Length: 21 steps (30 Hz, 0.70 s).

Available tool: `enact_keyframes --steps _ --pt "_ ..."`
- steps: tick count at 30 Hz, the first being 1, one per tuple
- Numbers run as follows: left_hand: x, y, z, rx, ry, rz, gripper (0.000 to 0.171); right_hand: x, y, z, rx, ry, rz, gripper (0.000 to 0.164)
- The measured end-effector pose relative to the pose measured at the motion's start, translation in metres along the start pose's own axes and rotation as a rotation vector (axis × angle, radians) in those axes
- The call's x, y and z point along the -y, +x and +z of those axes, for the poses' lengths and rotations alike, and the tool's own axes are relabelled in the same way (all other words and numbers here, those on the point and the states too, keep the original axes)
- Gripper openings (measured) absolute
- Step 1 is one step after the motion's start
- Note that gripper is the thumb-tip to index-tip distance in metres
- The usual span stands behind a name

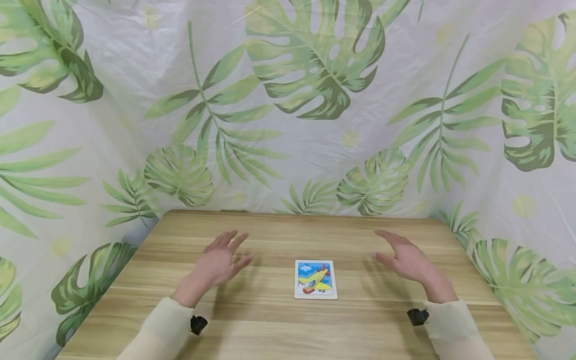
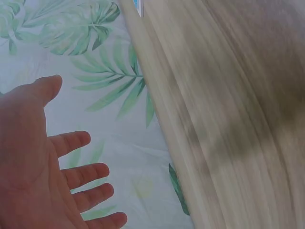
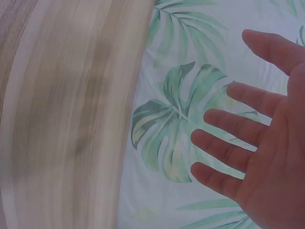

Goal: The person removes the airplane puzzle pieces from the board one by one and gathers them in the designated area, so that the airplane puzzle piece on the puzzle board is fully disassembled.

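Observation:
A small picture card or puzzle (image 1: 315,279) with a white border lies flat on the wooden table. Its picture is a yellow cartoon airplane with red parts against a blue sky. My left hand (image 1: 217,264) hovers over the table to the left of it, fingers spread and holding nothing. On the other side my right hand (image 1: 407,259) is held up the same way, apart from the card. The left wrist view shows the left palm (image 2: 24,157) with extended fingers; in the right wrist view the right palm (image 3: 281,157) also faces inward with nothing in it.
The wood-grain table (image 1: 270,325) reaches back to a white curtain (image 1: 315,150) printed with green leaves, which also hangs along both sides. A small black device sits at each wrist, the left one (image 1: 198,325) and the right one (image 1: 418,316).

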<state>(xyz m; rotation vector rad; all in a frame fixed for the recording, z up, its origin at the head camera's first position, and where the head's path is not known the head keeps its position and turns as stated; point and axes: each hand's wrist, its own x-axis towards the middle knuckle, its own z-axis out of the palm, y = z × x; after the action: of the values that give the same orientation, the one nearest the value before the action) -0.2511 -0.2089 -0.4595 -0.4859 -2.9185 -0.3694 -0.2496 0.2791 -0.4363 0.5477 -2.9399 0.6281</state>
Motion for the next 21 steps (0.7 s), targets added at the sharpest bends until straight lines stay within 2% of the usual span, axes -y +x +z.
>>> enact_keyframes --steps 13,21 --pt "-0.017 -0.007 0.008 0.001 -0.044 0.040 0.064 0.005 0.004 0.008 -0.001 0.065 -0.038 0.062" --pt "-0.026 -0.011 0.011 -0.032 -0.061 0.076 0.061 0.007 0.006 0.013 0.025 0.096 -0.055 0.059"
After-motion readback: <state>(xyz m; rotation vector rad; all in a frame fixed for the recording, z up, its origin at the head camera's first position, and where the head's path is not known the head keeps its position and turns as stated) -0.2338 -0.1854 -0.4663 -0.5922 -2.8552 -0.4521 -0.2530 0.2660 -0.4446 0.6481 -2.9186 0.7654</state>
